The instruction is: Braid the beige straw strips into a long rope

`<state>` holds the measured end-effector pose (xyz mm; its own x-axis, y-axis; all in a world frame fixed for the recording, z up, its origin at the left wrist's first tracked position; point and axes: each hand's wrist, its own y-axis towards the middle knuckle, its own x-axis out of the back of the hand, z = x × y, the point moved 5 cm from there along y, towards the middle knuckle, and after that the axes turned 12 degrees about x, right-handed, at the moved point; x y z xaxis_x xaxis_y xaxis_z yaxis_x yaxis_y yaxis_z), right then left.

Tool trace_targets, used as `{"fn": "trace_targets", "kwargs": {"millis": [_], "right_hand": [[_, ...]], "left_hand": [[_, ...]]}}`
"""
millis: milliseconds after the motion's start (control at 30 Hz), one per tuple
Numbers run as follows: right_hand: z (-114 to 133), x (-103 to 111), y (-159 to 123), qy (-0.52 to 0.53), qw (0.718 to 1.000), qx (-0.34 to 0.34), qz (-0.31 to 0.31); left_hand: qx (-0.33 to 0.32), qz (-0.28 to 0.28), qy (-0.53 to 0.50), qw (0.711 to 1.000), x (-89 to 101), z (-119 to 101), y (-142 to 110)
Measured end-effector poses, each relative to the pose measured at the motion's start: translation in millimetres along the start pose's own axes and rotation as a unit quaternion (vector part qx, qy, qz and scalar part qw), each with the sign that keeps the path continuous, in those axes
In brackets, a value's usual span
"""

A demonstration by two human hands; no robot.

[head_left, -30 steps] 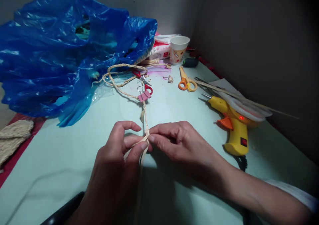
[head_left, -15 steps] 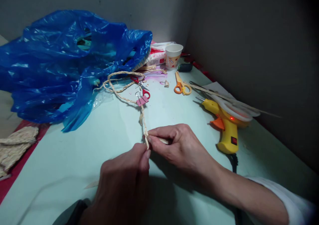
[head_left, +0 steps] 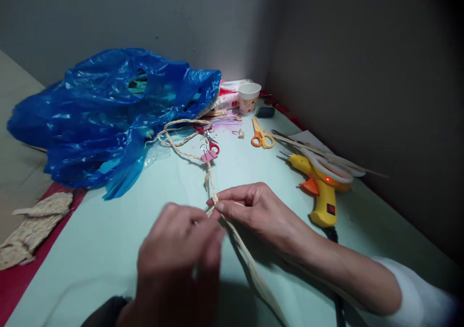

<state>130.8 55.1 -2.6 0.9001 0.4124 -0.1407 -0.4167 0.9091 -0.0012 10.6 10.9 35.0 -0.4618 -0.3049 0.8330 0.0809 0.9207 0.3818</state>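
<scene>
A thin braided straw cord (head_left: 211,178) runs away from me down the middle of the table, gripped by a pink binder clip (head_left: 209,156). My right hand (head_left: 259,208) pinches its near end between thumb and fingers. From that pinch a long, pale loose strand (head_left: 251,265) trails toward the lower right. Just left of it, my left hand (head_left: 177,242) is curled and smeared by motion, its fingers closed on a short strand at the braid's end. The fingertips of that hand are partly hidden. Beyond the clip, the cord's finished length loops on the table.
A blue plastic bag (head_left: 97,119) fills the back left. Red-handled scissors (head_left: 213,147), orange-yellow scissors (head_left: 261,138) and a paper cup (head_left: 249,99) lie or stand farther back. At right rests a yellow glue gun (head_left: 324,204), its red light on. Woven straw pieces (head_left: 39,225) lie left.
My left hand has lifted slightly and drawn a strand leftward. The long loose strand now hangs toward the lower right from my right hand's pinch. The whole view has shifted a little.
</scene>
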Motion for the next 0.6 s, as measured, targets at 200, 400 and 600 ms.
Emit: {"fn": "trace_targets", "kwargs": {"millis": [200, 400, 600], "right_hand": [[2, -7, 2, 0.036, 0.998, 0.019, 0.039], [1, 1, -5, -0.164, 0.985, 0.047, 0.005], [5, -1, -13, -0.276, 0.958, 0.077, 0.008]], "left_hand": [[0.303, 0.335, -0.42, 0.787, -33.7, 31, 17], [0.38, 0.397, -0.528, 0.648, -48.9, 24, 4], [0.404, 0.376, -0.518, 0.654, -48.4, 27, 2]]}}
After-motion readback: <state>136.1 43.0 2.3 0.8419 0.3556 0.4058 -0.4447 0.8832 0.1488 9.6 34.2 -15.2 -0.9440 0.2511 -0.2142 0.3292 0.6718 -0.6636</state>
